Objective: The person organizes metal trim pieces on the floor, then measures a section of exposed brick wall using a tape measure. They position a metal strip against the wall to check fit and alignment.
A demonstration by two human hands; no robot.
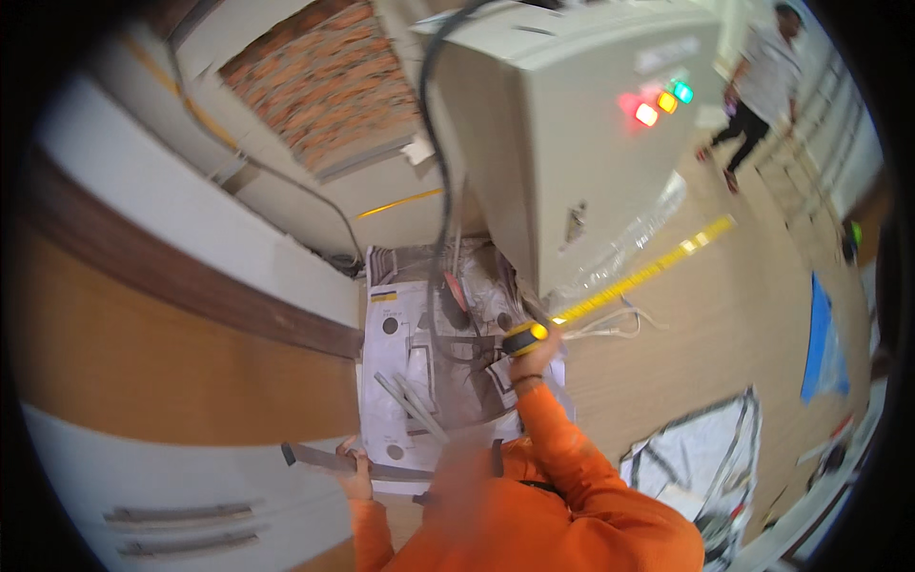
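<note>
My right hand is closed around a black and yellow tape measure. Its yellow blade is pulled out toward the far right, above the floor beside the cabinet. Lower down, my left hand grips a long flat grey bar, which runs sideways with its dark end pointing left. The bar's other end reaches toward my body. Between my hands, two thin light strips lie on a printed sheet on the floor.
A grey cabinet with red, yellow and green lamps stands ahead. A thick dark cable hangs past its side. At the far right a person is walking. White cords and a white sack lie on the floor.
</note>
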